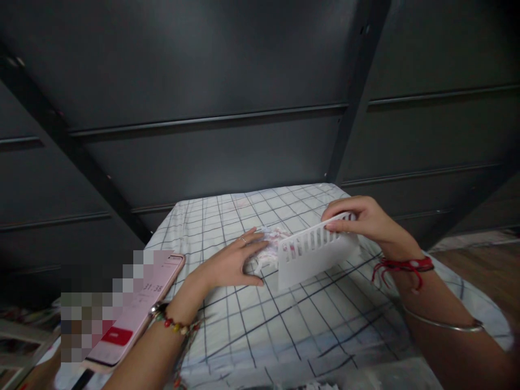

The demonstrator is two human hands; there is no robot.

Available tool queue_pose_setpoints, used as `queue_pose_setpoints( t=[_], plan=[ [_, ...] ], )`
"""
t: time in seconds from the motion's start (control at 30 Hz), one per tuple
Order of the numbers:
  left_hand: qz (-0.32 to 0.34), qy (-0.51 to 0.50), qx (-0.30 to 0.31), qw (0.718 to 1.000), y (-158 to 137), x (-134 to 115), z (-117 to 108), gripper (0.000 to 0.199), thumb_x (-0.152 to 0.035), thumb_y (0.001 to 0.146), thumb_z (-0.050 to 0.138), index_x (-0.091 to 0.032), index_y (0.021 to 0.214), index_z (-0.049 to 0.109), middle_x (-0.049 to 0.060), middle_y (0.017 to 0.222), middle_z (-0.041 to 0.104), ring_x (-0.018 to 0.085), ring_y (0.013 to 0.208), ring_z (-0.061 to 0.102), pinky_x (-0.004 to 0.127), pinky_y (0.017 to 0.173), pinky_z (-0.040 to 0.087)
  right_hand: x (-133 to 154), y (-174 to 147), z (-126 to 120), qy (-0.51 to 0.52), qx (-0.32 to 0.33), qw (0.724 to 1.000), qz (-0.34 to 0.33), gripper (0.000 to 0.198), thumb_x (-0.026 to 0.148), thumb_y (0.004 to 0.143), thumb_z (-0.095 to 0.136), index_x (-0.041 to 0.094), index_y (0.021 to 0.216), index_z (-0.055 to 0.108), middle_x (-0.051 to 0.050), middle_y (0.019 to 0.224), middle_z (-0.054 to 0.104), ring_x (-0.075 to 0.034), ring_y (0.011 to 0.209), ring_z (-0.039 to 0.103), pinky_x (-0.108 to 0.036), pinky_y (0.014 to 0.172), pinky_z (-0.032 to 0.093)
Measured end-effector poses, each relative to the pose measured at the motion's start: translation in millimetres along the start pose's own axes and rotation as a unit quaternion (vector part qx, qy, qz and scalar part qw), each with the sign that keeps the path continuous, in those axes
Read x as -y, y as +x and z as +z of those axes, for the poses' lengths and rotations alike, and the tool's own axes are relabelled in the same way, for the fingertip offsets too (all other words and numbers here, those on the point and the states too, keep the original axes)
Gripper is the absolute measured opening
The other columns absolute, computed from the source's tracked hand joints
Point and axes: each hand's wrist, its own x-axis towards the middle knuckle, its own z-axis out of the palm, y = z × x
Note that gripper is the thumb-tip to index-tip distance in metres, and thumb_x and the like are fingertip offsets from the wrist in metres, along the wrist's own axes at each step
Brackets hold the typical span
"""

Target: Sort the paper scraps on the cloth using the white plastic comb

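My right hand (368, 219) pinches the upper right edge of a white card (303, 271), thumb on the near face and fingers behind. The card stands tilted above the cloth and carries a row of slanted grey stripes, with small pinkish marks towards its left end. Left of the card lies a small heap of crumpled, whitish scraps (266, 259); their kind is too blurred to make out. My left hand (231, 262) rests at this heap with fingers stretched out and thumb apart, its fingertips against the scraps. The card hides part of the heap.
A white cloth with dark grid lines (231, 336) covers the table. At the left lies a pink phone (156, 290) showing a timer, partly pixelated. Dark grey panels (227, 162) rise behind the table. A clear plastic bag (357, 376) shows at the near edge.
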Motion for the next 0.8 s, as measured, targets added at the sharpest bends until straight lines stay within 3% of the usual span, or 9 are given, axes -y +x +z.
queue_pose_setpoints(
  t=[0.1,0.33,0.53,0.7,0.8],
  plan=[
    [-0.003,0.007,0.001,1.0,-0.5,-0.6,0.1,0.079,-0.048,0.07,0.073,-0.019,0.136,0.04,0.014,0.146,0.033,0.033,0.138,0.018,0.049,0.109,0.028,-1.4,-0.6,-0.4,0.02,0.019,1.0,0.005,0.018,0.038,0.064,0.07,0.02,0.062,0.067,0.0,0.057,0.065,-0.013,0.053,0.059,-0.024,0.05,0.045],
    [-0.001,0.047,0.014,0.999,-4.1,-10.8,-4.8,0.078,-0.044,0.072,0.073,-0.021,0.137,0.037,0.012,0.148,0.031,0.029,0.14,0.013,0.045,0.11,0.027,-7.8,-1.4,4.5,0.039,-0.018,0.999,0.029,0.021,0.039,0.063,0.07,0.018,0.064,0.069,-0.003,0.064,0.068,-0.016,0.061,0.061,-0.027,0.056,0.048],
    [-0.015,0.106,0.034,0.994,-1.2,-22.9,-7.9,0.081,-0.041,0.07,0.074,-0.016,0.136,0.036,0.017,0.148,0.028,0.032,0.139,0.009,0.046,0.108,0.028,8.4,-7.7,-0.2,0.008,-0.016,0.999,0.028,0.022,0.041,0.065,0.069,0.019,0.067,0.069,-0.003,0.066,0.069,-0.017,0.061,0.062,-0.028,0.055,0.047],
    [-0.043,0.129,0.036,0.99,-25.7,-38.7,-8.9,0.084,-0.04,0.076,0.07,-0.016,0.141,0.024,0.018,0.15,0.019,0.034,0.139,0.007,0.048,0.108,0.026,35.0,-64.4,-0.7,-0.146,-0.139,0.979,-0.003,0.017,0.038,0.077,0.061,0.023,0.077,0.068,-0.003,0.076,0.071,-0.019,0.07,0.066,-0.03,0.063,0.05],
    [-0.06,0.125,0.013,0.99,-63.1,-48.2,-7.2,0.075,-0.045,0.085,0.059,-0.018,0.143,0.021,0.016,0.151,0.019,0.033,0.139,0.01,0.048,0.109,0.026,53.8,-109.9,9.4,-0.241,-0.187,0.952,-0.025,0.013,0.033,0.082,0.056,0.024,0.083,0.066,-0.002,0.079,0.071,-0.019,0.068,0.067,-0.027,0.053,0.049]
  ],
)
